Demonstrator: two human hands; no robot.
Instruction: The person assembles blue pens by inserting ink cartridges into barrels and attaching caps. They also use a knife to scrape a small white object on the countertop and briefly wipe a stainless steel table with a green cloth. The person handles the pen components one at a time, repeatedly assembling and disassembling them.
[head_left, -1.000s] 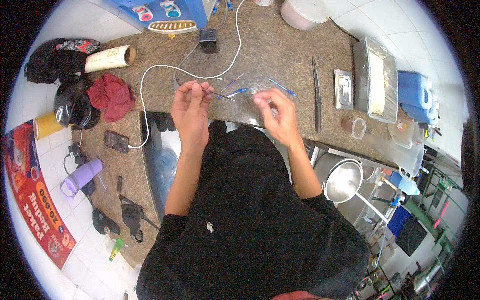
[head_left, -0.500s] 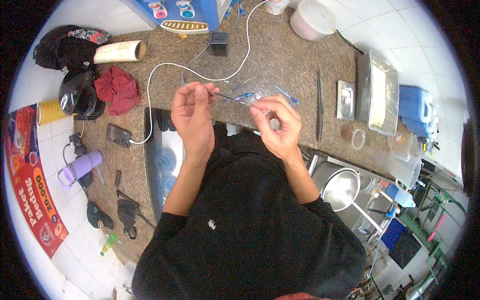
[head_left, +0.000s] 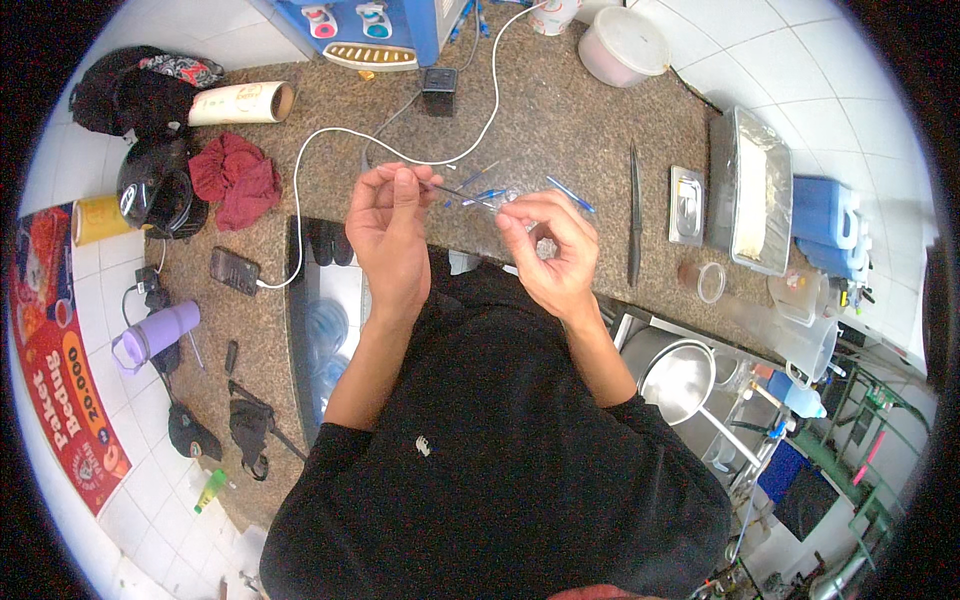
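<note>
One thin dark rod [head_left: 466, 196] is held above the worktop [head_left: 570, 125]: the left hand [head_left: 392, 240] pinches its left end; the right hand [head_left: 555, 255], apart a second ago, now pinches its right tip, so both ends appear supported.

At nine o'clock, a red banner [head_left: 75, 370] on the tiled wall carries large pale sideways lettering and a number on an orange patch. The white tube [head_left: 238, 104] at ten o'clock bears reddish print too small to read; between six and seven, the black shirt [head_left: 480, 480] shows a pale emblem [head_left: 423, 447].
</note>
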